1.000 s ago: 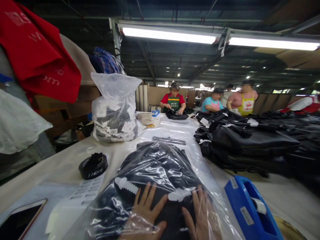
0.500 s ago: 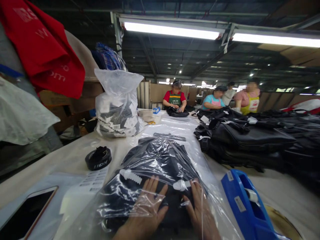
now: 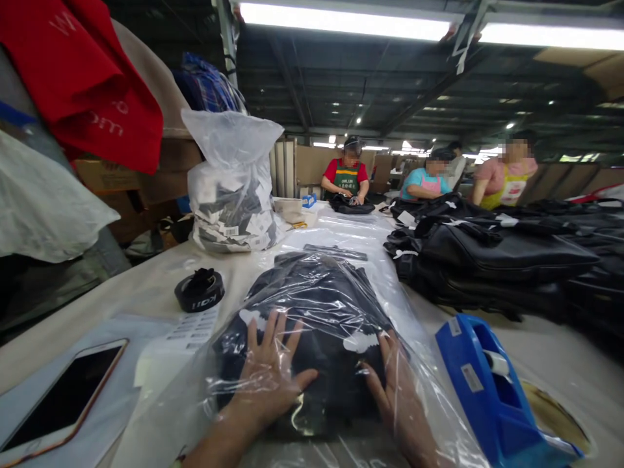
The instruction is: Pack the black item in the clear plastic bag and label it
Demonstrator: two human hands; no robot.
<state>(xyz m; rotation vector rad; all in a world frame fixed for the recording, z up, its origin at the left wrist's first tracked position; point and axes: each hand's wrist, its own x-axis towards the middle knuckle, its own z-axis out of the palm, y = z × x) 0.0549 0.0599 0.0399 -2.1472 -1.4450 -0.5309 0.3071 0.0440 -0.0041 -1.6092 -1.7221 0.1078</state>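
Note:
A black bag [image 3: 326, 383] lies on the table in front of me, inside a clear plastic bag [image 3: 331, 296]. Two white patches show on its surface, perhaps wrapping on the straps. My left hand [image 3: 270, 370] rests on the left part of the black bag, fingers spread and thumb pointing right. On the right part lies my right hand [image 3: 397, 383], its fingers stretched forward and thumb apart. Clear film crosses both hands, so they appear to be inside the plastic. Neither hand grips anything.
Left of the bag are a phone [image 3: 63, 396], label sheets [image 3: 192, 331] and a black roll [image 3: 199, 290]. A blue tape dispenser [image 3: 482, 390] stands at right, below stacked black bags [image 3: 497, 253]. Behind is a clear sack of labelled items [image 3: 234, 208]. Several co-workers [image 3: 348, 175] work farther back.
My left hand has shifted left and forward on the bag, its fingers spreading wider. The right hand has stayed near the same spot. The camera view has tilted down slightly.

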